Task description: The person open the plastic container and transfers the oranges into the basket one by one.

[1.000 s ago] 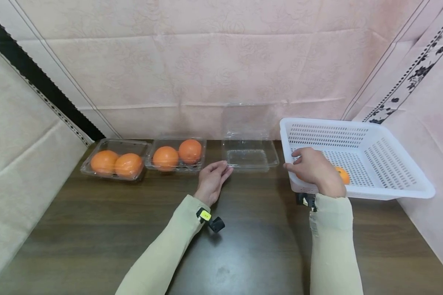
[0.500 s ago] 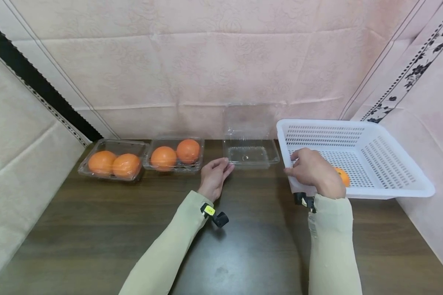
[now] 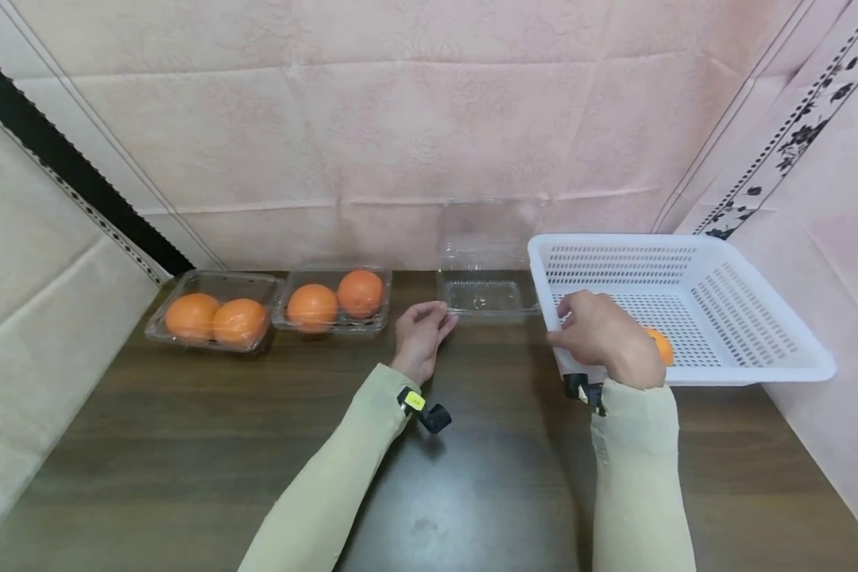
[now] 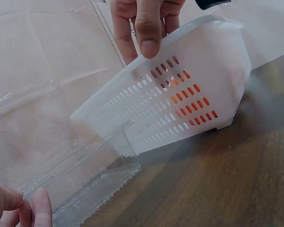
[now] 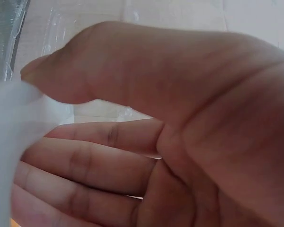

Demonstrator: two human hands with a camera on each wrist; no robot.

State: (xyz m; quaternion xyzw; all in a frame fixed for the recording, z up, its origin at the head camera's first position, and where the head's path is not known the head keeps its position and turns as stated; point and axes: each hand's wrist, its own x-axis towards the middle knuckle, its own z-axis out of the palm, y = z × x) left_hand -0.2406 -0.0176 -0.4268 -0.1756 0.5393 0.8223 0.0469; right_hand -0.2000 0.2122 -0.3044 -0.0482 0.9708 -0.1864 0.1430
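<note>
My left hand [image 3: 418, 343] pinches the near left corner of a clear plastic clamshell box [image 3: 488, 295]. The box has its lid [image 3: 492, 232] raised against the back cloth, and nothing lies inside. To its right, my right hand [image 3: 604, 335] grips the near left part of the rim of a white perforated basket [image 3: 751, 374]. In the left wrist view, the right thumb [image 4: 148, 35] lies over the rim's outside and the fingers reach inside. An orange [image 3: 661, 346] shows partly behind the right hand; more orange colour [image 4: 189, 97] shows through the basket's slots.
Left of the left hand stands an open clear box [image 3: 332, 322] with two oranges. Beyond it is a closed clear box [image 3: 210, 343], also with two oranges. Pink cloth [image 3: 372, 127] borders the back of the brown wooden table [image 3: 186, 477].
My left hand and the clamshell box have shifted right and slightly away, closer to the basket. The right hand keeps its grip on the rim. The head view has turned slightly.
</note>
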